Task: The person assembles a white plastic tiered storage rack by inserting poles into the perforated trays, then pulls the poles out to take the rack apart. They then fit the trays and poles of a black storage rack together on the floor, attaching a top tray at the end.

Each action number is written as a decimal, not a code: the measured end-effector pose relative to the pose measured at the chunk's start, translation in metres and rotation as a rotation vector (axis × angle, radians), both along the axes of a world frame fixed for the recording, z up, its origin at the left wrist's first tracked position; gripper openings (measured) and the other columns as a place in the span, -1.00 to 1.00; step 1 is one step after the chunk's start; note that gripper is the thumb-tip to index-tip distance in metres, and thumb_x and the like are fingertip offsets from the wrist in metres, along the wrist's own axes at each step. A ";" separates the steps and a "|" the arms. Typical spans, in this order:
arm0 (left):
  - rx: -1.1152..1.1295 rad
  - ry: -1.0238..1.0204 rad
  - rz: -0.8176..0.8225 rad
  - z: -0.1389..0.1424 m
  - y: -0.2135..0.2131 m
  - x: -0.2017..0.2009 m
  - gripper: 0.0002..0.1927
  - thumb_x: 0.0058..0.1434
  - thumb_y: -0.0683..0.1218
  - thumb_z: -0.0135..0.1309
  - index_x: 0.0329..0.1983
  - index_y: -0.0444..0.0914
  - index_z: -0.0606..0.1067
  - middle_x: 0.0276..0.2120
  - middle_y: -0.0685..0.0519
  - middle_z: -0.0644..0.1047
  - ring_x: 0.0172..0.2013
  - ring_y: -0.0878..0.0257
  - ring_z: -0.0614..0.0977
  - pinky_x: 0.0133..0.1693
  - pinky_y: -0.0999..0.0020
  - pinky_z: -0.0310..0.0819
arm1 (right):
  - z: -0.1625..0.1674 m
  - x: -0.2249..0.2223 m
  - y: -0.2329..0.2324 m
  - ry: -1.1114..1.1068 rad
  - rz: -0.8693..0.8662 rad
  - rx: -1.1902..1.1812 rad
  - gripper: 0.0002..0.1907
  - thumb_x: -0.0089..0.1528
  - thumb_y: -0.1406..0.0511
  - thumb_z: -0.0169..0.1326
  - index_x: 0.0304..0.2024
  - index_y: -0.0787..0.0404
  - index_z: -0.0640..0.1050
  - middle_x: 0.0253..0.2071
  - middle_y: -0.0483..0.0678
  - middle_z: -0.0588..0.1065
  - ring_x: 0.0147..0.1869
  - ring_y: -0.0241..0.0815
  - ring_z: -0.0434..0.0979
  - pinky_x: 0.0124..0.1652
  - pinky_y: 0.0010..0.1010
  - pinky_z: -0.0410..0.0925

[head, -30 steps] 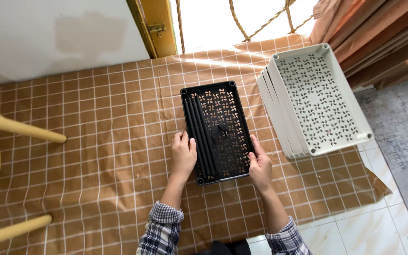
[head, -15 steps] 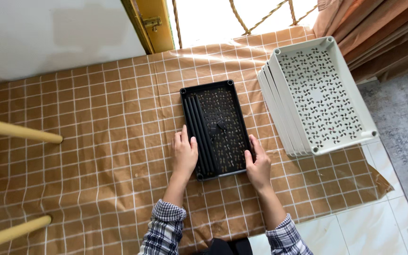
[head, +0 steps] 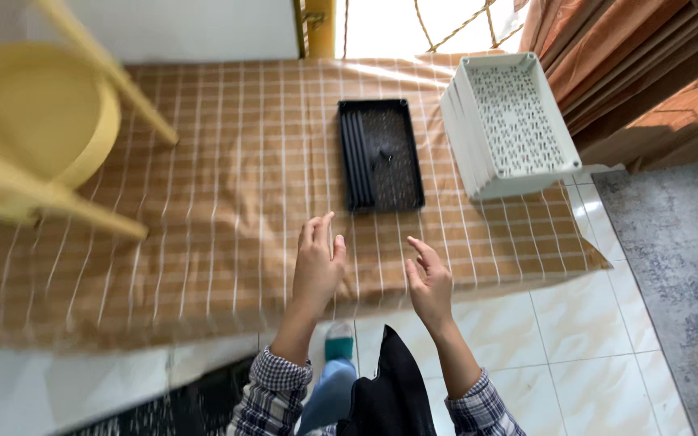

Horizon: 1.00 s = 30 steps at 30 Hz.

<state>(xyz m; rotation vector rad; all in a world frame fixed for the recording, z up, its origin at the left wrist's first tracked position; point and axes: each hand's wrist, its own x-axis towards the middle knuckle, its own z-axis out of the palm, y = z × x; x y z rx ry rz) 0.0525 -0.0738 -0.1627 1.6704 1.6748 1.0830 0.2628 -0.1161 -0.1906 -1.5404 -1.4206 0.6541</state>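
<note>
A black perforated tray (head: 381, 155) lies flat on the brown checked paper (head: 228, 210) spread over the floor. Both of my hands are lifted away from it and hold nothing. My left hand (head: 319, 258) hovers open over the paper's near part, fingers up. My right hand (head: 428, 276) hangs open beside it, near the paper's front edge. A gap of paper separates both hands from the tray.
A stack of white perforated trays (head: 510, 125) stands to the right of the black one. A yellow chair (head: 42, 129) fills the upper left. White floor tiles (head: 591, 339) and a grey rug (head: 680, 282) lie to the right. Wooden boards (head: 648, 73) lean at the upper right.
Both hands have let go of the black tray's near end and pulled back towards me. The view has pulled back and shifted, so the yellow chair now looms larger.
</note>
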 end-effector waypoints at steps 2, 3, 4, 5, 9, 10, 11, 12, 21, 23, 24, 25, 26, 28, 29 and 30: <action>0.019 -0.019 0.005 0.011 -0.038 -0.008 -0.53 0.30 -0.13 0.02 0.29 -0.28 0.39 0.13 -0.19 0.43 0.15 -0.13 0.49 0.16 0.08 0.38 | 0.010 -0.007 -0.025 -0.006 0.041 -0.038 -0.59 0.28 0.40 0.09 0.20 0.20 0.53 0.12 0.04 0.58 0.19 -0.11 0.60 0.15 -0.28 0.44; 0.032 -0.019 0.010 0.014 -0.057 -0.013 -0.53 0.30 -0.13 0.02 0.29 -0.28 0.39 0.13 -0.19 0.43 0.15 -0.13 0.49 0.17 0.08 0.38 | 0.013 -0.010 -0.038 0.000 0.074 -0.016 -0.59 0.28 0.41 0.09 0.19 0.21 0.53 0.13 0.05 0.57 0.20 -0.10 0.59 0.14 -0.28 0.44; 0.046 -0.018 0.016 0.016 -0.075 -0.019 -0.52 0.30 -0.14 0.01 0.29 -0.28 0.39 0.14 -0.19 0.43 0.15 -0.13 0.50 0.18 0.08 0.37 | 0.016 -0.014 -0.047 0.007 0.109 0.008 -0.60 0.27 0.42 0.09 0.19 0.22 0.53 0.13 0.06 0.56 0.20 -0.09 0.58 0.12 -0.28 0.44; 0.046 -0.022 0.031 0.017 -0.095 -0.024 -0.53 0.30 -0.14 0.02 0.28 -0.28 0.40 0.14 -0.20 0.43 0.15 -0.14 0.49 0.17 0.08 0.37 | 0.018 -0.019 -0.059 0.015 0.145 0.030 -0.60 0.27 0.43 0.08 0.18 0.24 0.53 0.13 0.07 0.55 0.20 -0.07 0.57 0.11 -0.28 0.44; 0.025 -0.038 0.097 0.009 -0.170 -0.044 -0.55 0.29 -0.15 0.04 0.25 -0.30 0.40 0.15 -0.21 0.43 0.16 -0.16 0.47 0.16 0.07 0.37 | 0.015 -0.041 -0.111 0.048 0.237 -0.055 -0.64 0.28 0.42 0.08 0.15 0.23 0.56 0.09 0.04 0.59 0.15 -0.13 0.61 0.11 -0.34 0.47; 0.022 -0.041 0.112 0.005 -0.186 -0.051 -0.55 0.29 -0.15 0.04 0.25 -0.30 0.40 0.16 -0.21 0.43 0.16 -0.17 0.47 0.15 0.07 0.37 | 0.012 -0.048 -0.123 0.064 0.270 -0.076 -0.65 0.29 0.42 0.08 0.14 0.22 0.56 0.09 0.04 0.59 0.16 -0.14 0.60 0.11 -0.34 0.47; 0.031 -0.043 0.128 0.001 -0.201 -0.059 -0.56 0.29 -0.15 0.04 0.24 -0.30 0.41 0.15 -0.20 0.43 0.16 -0.16 0.48 0.15 0.07 0.38 | 0.008 -0.057 -0.132 0.080 0.303 -0.093 -0.66 0.29 0.42 0.08 0.13 0.22 0.57 0.08 0.03 0.60 0.18 -0.15 0.60 0.11 -0.35 0.47; 0.042 -0.044 0.142 -0.003 -0.214 -0.067 -0.57 0.29 -0.15 0.05 0.24 -0.30 0.41 0.15 -0.20 0.44 0.15 -0.16 0.48 0.15 0.07 0.39 | 0.003 -0.066 -0.141 0.079 0.336 -0.112 -0.67 0.29 0.42 0.09 0.12 0.22 0.57 0.08 0.03 0.60 0.17 -0.15 0.60 0.10 -0.35 0.48; -0.062 0.057 0.311 -0.060 -0.292 -0.155 -0.65 0.28 -0.14 0.08 0.14 -0.28 0.48 0.11 -0.14 0.47 0.12 -0.11 0.48 0.11 0.10 0.41 | -0.048 -0.152 -0.210 0.051 0.602 -0.299 -0.69 0.30 0.36 0.10 0.10 0.20 0.57 0.07 0.02 0.60 0.12 -0.14 0.62 0.06 -0.33 0.50; -0.090 0.094 0.286 -0.076 -0.301 -0.174 -0.63 0.26 -0.14 0.10 0.14 -0.26 0.48 0.13 -0.12 0.47 0.15 -0.11 0.46 0.15 0.09 0.39 | -0.060 -0.171 -0.219 0.075 0.627 -0.366 -0.69 0.31 0.35 0.09 0.11 0.19 0.56 0.08 0.01 0.59 0.13 -0.15 0.63 0.07 -0.34 0.51; -0.088 0.106 0.245 -0.083 -0.302 -0.185 -0.61 0.23 -0.15 0.12 0.14 -0.25 0.48 0.15 -0.11 0.47 0.18 -0.11 0.45 0.19 0.09 0.38 | -0.067 -0.181 -0.221 0.050 0.624 -0.372 -0.68 0.30 0.34 0.10 0.12 0.19 0.56 0.09 0.00 0.59 0.14 -0.15 0.61 0.06 -0.33 0.50; -0.089 0.119 0.200 -0.089 -0.305 -0.194 -0.59 0.20 -0.16 0.13 0.15 -0.24 0.47 0.16 -0.10 0.46 0.21 -0.11 0.43 0.22 0.09 0.36 | -0.073 -0.190 -0.225 0.027 0.618 -0.380 -0.67 0.29 0.34 0.11 0.12 0.20 0.56 0.10 0.00 0.59 0.16 -0.15 0.59 0.05 -0.33 0.50; -0.135 0.172 0.149 -0.095 -0.305 -0.203 -0.51 0.13 -0.16 0.16 0.16 -0.24 0.45 0.19 -0.11 0.42 0.24 -0.13 0.38 0.24 0.06 0.30 | -0.080 -0.200 -0.227 0.005 0.614 -0.387 -0.66 0.29 0.33 0.12 0.12 0.20 0.56 0.10 0.00 0.58 0.18 -0.15 0.58 0.04 -0.32 0.49; -0.226 0.281 0.039 -0.109 -0.301 -0.216 -0.35 -0.03 -0.16 0.23 0.20 -0.24 0.40 0.24 -0.13 0.35 0.29 -0.17 0.27 0.27 -0.02 0.18 | -0.096 -0.222 -0.228 0.038 0.562 -0.420 -0.59 0.25 0.33 0.15 0.17 0.20 0.51 0.10 -0.01 0.58 0.17 -0.14 0.58 0.00 -0.32 0.49; -0.231 0.340 0.011 -0.115 -0.302 -0.221 -0.27 -0.06 -0.16 0.24 0.27 -0.21 0.38 0.30 -0.15 0.29 0.32 -0.21 0.23 0.26 -0.07 0.13 | -0.103 -0.232 -0.229 0.056 0.536 -0.439 -0.55 0.24 0.32 0.16 0.20 0.19 0.48 0.10 -0.01 0.57 0.17 -0.14 0.58 -0.02 -0.32 0.49; -0.235 0.400 -0.018 -0.122 -0.301 -0.223 -0.19 -0.08 -0.16 0.24 0.33 -0.18 0.35 0.36 -0.17 0.24 0.35 -0.25 0.18 0.26 -0.12 0.09 | -0.110 -0.241 -0.227 0.031 0.489 -0.420 -0.48 0.21 0.31 0.18 0.22 0.19 0.44 0.11 0.00 0.54 0.16 -0.13 0.56 -0.05 -0.32 0.49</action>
